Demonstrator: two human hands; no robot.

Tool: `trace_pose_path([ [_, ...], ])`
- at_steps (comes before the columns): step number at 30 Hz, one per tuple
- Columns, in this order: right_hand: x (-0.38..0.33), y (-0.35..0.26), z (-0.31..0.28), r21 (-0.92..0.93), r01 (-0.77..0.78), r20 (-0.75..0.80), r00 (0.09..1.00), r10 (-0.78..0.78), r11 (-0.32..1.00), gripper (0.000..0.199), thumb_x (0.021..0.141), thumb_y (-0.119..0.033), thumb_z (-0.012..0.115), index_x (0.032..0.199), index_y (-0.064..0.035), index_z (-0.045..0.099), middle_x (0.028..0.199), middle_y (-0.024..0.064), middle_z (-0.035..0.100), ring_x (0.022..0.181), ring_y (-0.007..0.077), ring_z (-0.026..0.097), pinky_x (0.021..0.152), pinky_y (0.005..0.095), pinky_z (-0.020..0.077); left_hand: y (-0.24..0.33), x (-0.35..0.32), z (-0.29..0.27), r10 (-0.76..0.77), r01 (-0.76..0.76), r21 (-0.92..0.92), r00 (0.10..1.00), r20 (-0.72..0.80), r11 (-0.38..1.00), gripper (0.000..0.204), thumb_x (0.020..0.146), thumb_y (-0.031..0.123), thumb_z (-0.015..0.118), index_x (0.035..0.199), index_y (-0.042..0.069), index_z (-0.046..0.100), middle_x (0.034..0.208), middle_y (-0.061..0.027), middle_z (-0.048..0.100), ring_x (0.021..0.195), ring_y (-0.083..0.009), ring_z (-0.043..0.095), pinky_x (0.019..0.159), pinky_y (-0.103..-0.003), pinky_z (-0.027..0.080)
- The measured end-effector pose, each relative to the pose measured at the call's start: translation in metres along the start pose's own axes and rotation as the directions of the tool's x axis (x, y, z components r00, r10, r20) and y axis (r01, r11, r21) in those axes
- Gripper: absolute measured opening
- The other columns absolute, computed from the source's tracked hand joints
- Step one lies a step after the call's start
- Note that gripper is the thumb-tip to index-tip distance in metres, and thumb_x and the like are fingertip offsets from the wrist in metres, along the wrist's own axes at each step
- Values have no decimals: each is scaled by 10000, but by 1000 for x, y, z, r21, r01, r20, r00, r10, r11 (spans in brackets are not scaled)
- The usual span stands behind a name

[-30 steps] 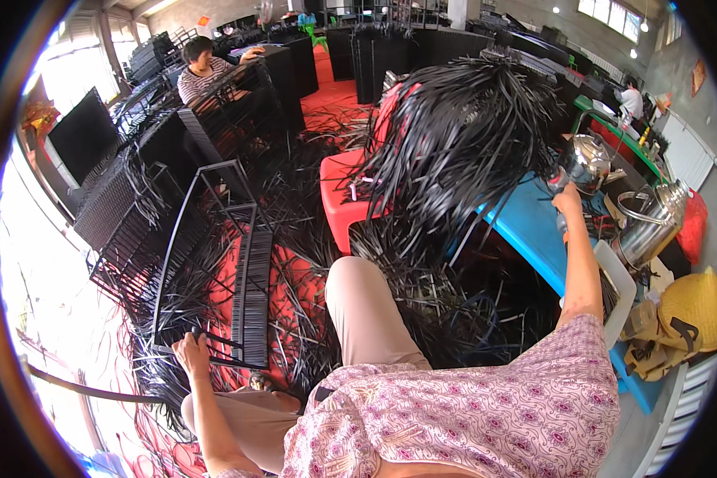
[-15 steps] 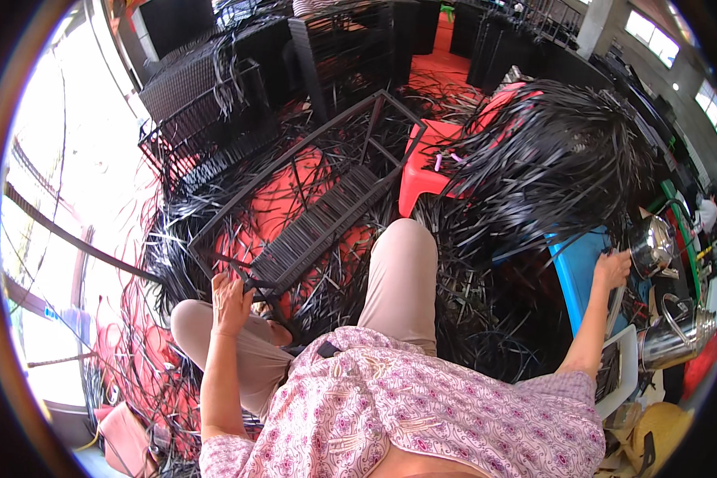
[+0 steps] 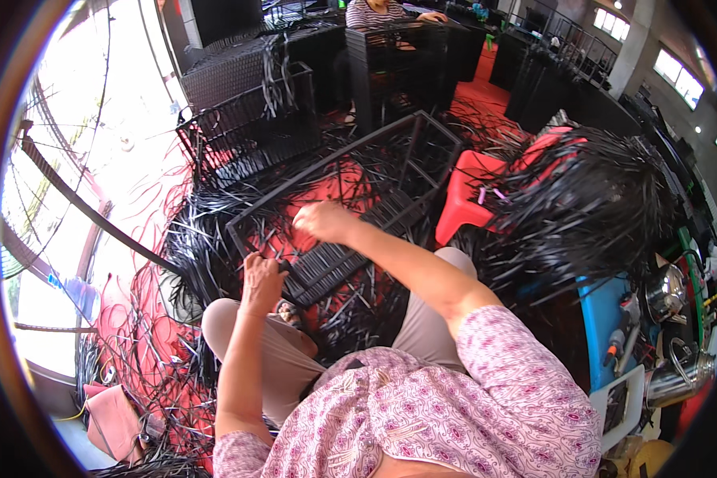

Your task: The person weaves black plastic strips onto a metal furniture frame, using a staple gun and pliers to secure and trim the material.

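A black rectangular frame lies tilted in front of my knees, with black strips woven side by side across its near part. My left hand is closed around the frame's near left corner. Above the frame's inner opening is my right hand, its fingers curled together; what they hold, if anything, is hidden. Loose black flat strips are strewn about the frame over a red floor.
A red plastic stool stands beyond my right knee, beside a big heap of black strips. At the right are a blue surface with hand tools and a metal pot. Another person is behind black wicker pieces at the back.
My right hand has left the blue surface and swung left over the frame. Tools now show where it was. My left hand stays at the corner; the view has shifted, revealing another person.
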State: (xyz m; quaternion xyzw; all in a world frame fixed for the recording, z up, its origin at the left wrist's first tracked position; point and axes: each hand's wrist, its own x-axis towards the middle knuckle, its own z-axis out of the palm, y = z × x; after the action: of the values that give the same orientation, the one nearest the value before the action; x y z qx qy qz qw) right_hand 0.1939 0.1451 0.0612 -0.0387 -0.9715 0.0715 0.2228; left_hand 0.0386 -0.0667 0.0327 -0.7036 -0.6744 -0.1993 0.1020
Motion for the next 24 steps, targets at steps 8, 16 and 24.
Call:
trace_pose_path([
  [8,71,-18,98,104,-841,911,295,290,530,376,968,-383,500,981,-100,748,842,98,765,669,204,724,577,333,545,-18,1,6,57,-56,29,997,-50,998,279,801,125,724,1015,13,583,912,-146,612,977,-333,577,1059,-492,371],
  [16,64,-6,120,360,-885,837,446,318,293,300,849,-446,722,827,-147,730,757,-37,662,630,103,595,528,261,466,-26,1,17,27,-28,-8,997,-68,1000,328,767,99,739,1041,6,584,907,-160,618,988,-354,574,1041,-504,373],
  [24,78,-25,114,795,-571,596,674,437,-204,122,883,-193,741,827,-84,745,746,-5,697,633,133,622,588,305,480,-32,-12,33,-124,126,-8,960,-253,992,703,815,249,757,1405,0,468,1210,-172,567,1209,-379,501,1152,-539,287],
])
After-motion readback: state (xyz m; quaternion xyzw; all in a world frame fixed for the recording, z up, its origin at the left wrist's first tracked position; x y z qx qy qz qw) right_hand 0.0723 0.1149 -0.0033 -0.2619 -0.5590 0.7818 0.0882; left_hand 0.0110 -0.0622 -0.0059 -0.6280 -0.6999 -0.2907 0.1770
